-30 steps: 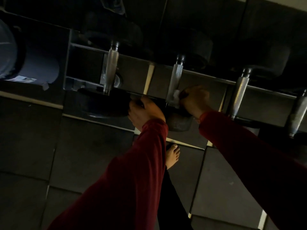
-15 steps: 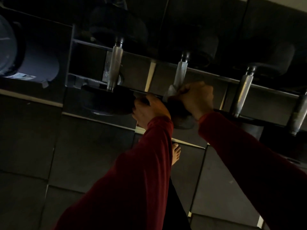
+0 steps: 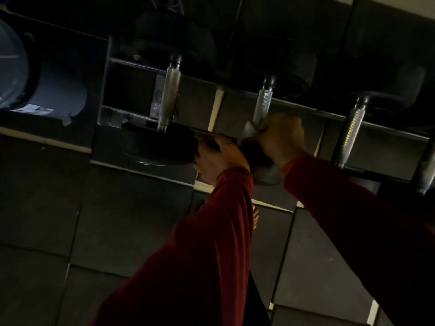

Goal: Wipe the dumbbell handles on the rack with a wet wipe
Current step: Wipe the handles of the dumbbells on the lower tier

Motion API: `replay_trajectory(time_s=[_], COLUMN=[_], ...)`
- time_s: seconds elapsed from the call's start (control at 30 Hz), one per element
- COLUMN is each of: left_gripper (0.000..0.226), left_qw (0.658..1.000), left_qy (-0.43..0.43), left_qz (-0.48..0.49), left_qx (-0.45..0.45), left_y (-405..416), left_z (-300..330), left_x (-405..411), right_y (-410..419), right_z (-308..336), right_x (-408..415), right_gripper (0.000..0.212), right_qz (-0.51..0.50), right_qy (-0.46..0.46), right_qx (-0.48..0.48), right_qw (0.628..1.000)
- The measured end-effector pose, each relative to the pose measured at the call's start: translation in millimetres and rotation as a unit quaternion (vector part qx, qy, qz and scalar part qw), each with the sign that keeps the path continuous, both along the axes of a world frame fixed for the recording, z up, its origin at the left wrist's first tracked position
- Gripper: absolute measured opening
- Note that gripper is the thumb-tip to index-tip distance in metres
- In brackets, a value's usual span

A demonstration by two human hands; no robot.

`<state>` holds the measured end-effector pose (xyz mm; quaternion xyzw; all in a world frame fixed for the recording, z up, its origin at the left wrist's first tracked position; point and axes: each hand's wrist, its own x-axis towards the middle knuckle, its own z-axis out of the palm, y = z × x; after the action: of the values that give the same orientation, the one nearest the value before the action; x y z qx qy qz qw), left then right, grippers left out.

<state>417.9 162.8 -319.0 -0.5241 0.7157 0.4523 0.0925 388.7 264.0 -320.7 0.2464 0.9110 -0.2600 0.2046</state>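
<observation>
Dim gym floor (image 3: pixel 70 220), dumbbell rack (image 3: pixel 131 63) — right hand (image 3: pixel 281 137) fingers curled, pinching wet wipe (image 3: pixel 249 128) round middle handle (image 3: pixel 262 105), left hand (image 3: pixel 220 158) gripping rack edge.

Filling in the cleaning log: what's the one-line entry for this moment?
right hand grips wet wipe round second handle | left hand on rack rail

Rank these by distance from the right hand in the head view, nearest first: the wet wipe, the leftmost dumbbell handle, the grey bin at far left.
1. Wet wipe: gripped by the right hand on the middle handle.
2. Leftmost dumbbell handle: to the left, beyond the left hand.
3. Grey bin: far left edge.
</observation>
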Motion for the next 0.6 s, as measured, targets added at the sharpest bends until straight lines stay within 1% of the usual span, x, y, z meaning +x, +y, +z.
replay_trajectory(time_s=[0.07,0.13,0.2,0.27,0.33,0.4,0.43,0.5,0.6], left_gripper=[0.044,0.045,0.042,0.043,0.046,0.048,0.049,0.051,0.056], left_qw=[1.0,1.0,1.0,1.0,1.0,1.0,1.0,1.0,1.0], left_qy=[0.001,-0.002,-0.001,0.003,0.008,0.012,0.015,0.019,0.017], left_qz=[-0.002,-0.005,-0.007,-0.007,-0.007,-0.01,-0.01,-0.007,-0.012], left_qx=[0.0,-0.002,-0.003,-0.002,-0.002,-0.006,-0.005,-0.003,-0.009], left_y=[0,0,0,1,1,2,2,2,1], left_z=[-1,0,1,0,-1,-2,-1,-1,-4], left_x=[0,0,0,1,1,2,2,3,3], right_y=[-14,-17,-5,10,19,19,18,11,6], right_z=[-7,-7,-2,3,5,4,2,1,-3], right_x=[-5,-7,-2,5,12,16,17,14,-7], right_gripper=[0.032,0.029,0.024,0.021,0.021,0.021,0.02,0.021,0.025], right_qz=[0.03,0.05,0.044,-0.003,-0.019,-0.007,-0.017,-0.066,-0.162], right_qy=[0.034,0.042,0.029,0.017,0.036,0.073,0.098,0.156,0.247], right_qx=[0.053,0.056,0.025,-0.036,-0.072,-0.069,-0.072,-0.091,-0.072], right_qw=[0.998,0.996,0.998,0.999,0.997,0.995,0.992,0.981,0.953])
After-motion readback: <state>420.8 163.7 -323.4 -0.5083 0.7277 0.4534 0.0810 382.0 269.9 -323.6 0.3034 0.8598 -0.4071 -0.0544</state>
